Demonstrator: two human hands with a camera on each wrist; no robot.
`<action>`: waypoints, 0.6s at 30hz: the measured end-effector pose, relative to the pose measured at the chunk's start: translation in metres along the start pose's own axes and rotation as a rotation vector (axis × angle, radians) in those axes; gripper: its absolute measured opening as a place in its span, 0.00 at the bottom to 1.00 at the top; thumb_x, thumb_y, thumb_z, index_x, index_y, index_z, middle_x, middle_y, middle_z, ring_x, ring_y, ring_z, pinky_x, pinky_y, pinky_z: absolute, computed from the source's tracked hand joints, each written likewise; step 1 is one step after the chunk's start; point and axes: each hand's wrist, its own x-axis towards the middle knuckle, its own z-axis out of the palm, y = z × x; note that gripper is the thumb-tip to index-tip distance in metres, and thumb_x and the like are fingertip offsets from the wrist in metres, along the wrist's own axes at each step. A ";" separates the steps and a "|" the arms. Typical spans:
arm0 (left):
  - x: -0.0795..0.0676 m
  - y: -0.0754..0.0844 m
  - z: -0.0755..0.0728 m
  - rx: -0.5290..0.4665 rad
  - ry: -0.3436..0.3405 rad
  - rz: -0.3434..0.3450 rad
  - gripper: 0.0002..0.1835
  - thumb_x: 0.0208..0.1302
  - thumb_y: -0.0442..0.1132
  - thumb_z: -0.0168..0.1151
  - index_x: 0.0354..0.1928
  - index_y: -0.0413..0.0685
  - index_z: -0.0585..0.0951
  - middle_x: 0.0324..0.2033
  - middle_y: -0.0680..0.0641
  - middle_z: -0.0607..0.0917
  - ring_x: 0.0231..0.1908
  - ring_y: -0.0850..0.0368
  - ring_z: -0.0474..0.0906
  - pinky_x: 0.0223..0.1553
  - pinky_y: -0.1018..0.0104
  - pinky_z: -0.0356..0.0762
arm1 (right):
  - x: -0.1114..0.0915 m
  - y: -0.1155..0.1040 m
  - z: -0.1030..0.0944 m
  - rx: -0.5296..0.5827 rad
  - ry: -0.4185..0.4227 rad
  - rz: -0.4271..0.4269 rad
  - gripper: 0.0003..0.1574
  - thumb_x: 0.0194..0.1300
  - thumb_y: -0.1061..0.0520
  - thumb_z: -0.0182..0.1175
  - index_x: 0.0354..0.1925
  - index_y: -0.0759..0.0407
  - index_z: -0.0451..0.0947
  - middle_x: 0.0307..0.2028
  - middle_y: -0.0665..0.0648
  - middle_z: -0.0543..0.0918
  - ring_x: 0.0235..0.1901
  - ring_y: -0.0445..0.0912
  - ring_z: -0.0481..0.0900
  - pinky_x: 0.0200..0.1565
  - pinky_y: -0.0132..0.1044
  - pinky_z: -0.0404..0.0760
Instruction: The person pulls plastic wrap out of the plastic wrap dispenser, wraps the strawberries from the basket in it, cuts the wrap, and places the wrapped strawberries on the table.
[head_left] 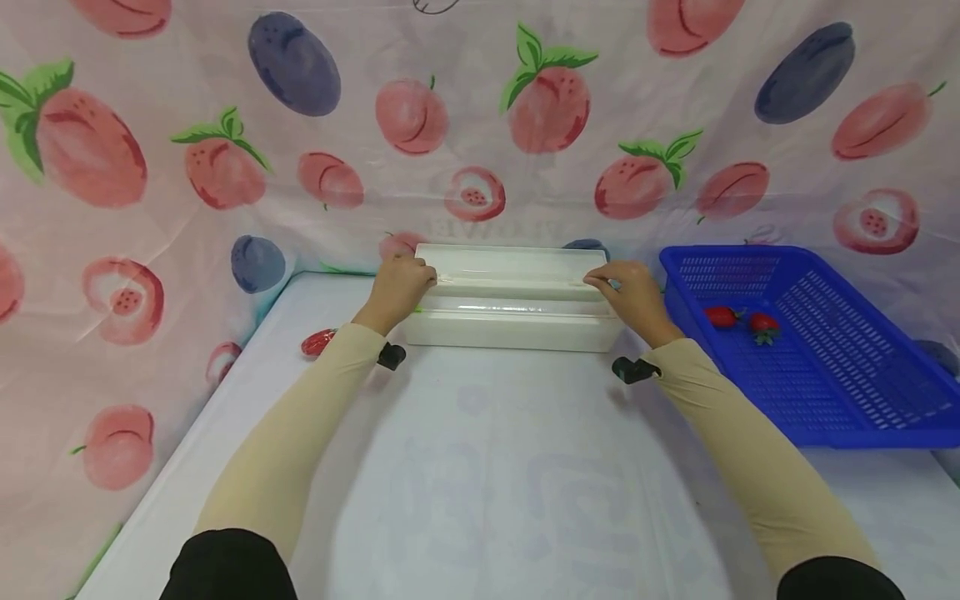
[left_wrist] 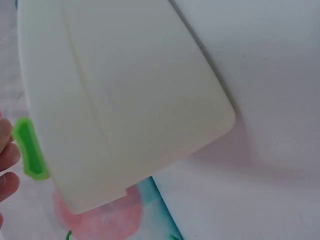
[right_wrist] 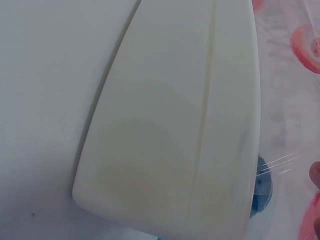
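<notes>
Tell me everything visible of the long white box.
The long white box looks like smooth plastic, with rounded corners and a bright green piece near its left end. It lies crosswise on the white tabletop, just before the fruit-print sheet. In the head view, a panel rises behind its front wall, a shiny strip between them. The left hand is at its left end, the right hand at its right; exact contact is unclear.

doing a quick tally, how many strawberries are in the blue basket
2: one strawberry toward the left of the blue basket, the other strawberry just right of it. The basket's wall could hide more.
</notes>
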 end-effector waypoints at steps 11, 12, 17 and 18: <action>-0.001 0.001 -0.015 -0.028 0.069 -0.036 0.03 0.55 0.39 0.67 0.30 0.49 0.87 0.28 0.47 0.85 0.36 0.48 0.81 0.54 0.52 0.68 | 0.003 -0.002 -0.017 0.001 -0.129 0.009 0.07 0.59 0.62 0.62 0.35 0.64 0.85 0.30 0.61 0.85 0.32 0.52 0.81 0.36 0.43 0.77; -0.002 0.001 -0.016 -0.032 0.080 -0.032 0.03 0.54 0.39 0.67 0.30 0.49 0.87 0.27 0.47 0.85 0.36 0.47 0.81 0.54 0.52 0.68 | 0.004 -0.002 -0.020 -0.013 -0.160 0.002 0.07 0.59 0.62 0.62 0.35 0.64 0.84 0.31 0.61 0.85 0.32 0.51 0.81 0.36 0.43 0.77; -0.005 0.003 -0.024 -0.051 0.132 -0.002 0.03 0.53 0.38 0.68 0.28 0.47 0.87 0.26 0.47 0.85 0.35 0.48 0.81 0.53 0.54 0.69 | 0.010 -0.008 -0.033 -0.072 -0.324 -0.037 0.07 0.58 0.66 0.62 0.37 0.66 0.83 0.33 0.63 0.85 0.35 0.54 0.82 0.41 0.50 0.80; -0.006 0.004 -0.025 -0.051 0.138 0.002 0.03 0.53 0.38 0.68 0.28 0.47 0.87 0.26 0.47 0.85 0.35 0.48 0.81 0.53 0.54 0.70 | 0.011 -0.010 -0.035 -0.081 -0.354 -0.041 0.08 0.58 0.67 0.62 0.38 0.67 0.83 0.33 0.63 0.85 0.36 0.54 0.82 0.41 0.50 0.80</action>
